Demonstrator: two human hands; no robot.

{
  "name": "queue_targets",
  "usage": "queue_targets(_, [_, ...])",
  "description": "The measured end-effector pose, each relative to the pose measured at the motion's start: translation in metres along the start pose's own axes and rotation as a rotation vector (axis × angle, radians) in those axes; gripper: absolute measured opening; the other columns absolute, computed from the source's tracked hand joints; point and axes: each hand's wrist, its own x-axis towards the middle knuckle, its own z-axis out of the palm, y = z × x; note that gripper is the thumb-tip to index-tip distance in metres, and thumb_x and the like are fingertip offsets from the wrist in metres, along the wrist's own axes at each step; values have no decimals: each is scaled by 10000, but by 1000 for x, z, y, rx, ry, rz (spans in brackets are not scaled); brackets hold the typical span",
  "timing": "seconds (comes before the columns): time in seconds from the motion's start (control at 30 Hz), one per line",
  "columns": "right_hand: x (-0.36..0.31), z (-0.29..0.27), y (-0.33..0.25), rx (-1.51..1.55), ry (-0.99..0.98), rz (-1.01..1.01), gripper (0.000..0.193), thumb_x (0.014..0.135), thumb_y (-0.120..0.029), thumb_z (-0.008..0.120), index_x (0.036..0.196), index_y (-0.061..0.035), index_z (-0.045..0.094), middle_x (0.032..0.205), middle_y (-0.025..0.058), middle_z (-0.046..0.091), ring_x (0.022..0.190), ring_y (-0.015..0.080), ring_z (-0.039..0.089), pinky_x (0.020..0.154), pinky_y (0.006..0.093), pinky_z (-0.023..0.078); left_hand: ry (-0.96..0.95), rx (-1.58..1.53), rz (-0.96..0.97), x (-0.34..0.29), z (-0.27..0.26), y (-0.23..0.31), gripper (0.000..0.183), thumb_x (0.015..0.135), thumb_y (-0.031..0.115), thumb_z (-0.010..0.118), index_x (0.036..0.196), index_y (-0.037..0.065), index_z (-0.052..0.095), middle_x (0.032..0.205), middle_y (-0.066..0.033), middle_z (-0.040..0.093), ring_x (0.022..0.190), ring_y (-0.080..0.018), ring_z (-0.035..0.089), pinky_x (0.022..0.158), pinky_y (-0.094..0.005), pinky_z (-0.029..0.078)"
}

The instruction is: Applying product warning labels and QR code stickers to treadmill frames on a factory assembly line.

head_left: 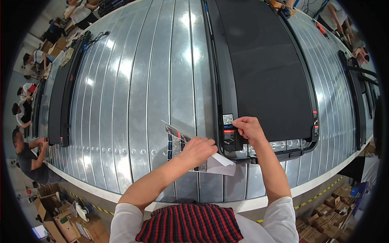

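Note:
A black walking-pad treadmill (265, 60) lies on the metal-slatted conveyor table, its dark belt framed by black rails. My right hand (249, 128) is pinched at the right edge of a square-code label (227, 120) at the near left corner of the treadmill's frame. Just below that label is a black warning sticker (229, 137) with a red band. My left hand (198, 148) is closed on a sheet of stickers (174, 145), left of the treadmill's near end. The sheet's white backing (221, 168) sticks out below the hand, and its middle is hidden.
Another black treadmill (65, 93) lies far left, with a person (30, 156) reaching to its near end. More black frames (354, 101) lie at the right. Several people work along the far edges. Cardboard boxes (328, 206) sit on the floor beyond the table's near edge.

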Motion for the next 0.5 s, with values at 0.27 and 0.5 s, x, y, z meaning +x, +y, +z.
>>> queue_targets(0.27, [1,4,2,2,40,-15,98,749,-89,616,724,6,608,502,-2,480,404,45,390,355,184,238,11,3,19,1,1,-3,18,667,76,516,685,79,515,766,-48,511,745,-229,546,616,-348,439])
queue_targets(0.5, [2,6,7,-25,80,-18,95,749,-91,616,721,-1,611,498,-2,476,404,46,388,356,189,238,0,7,34,-2,0,-3,27,680,84,515,673,78,540,746,-65,514,751,-231,555,622,-352,440])
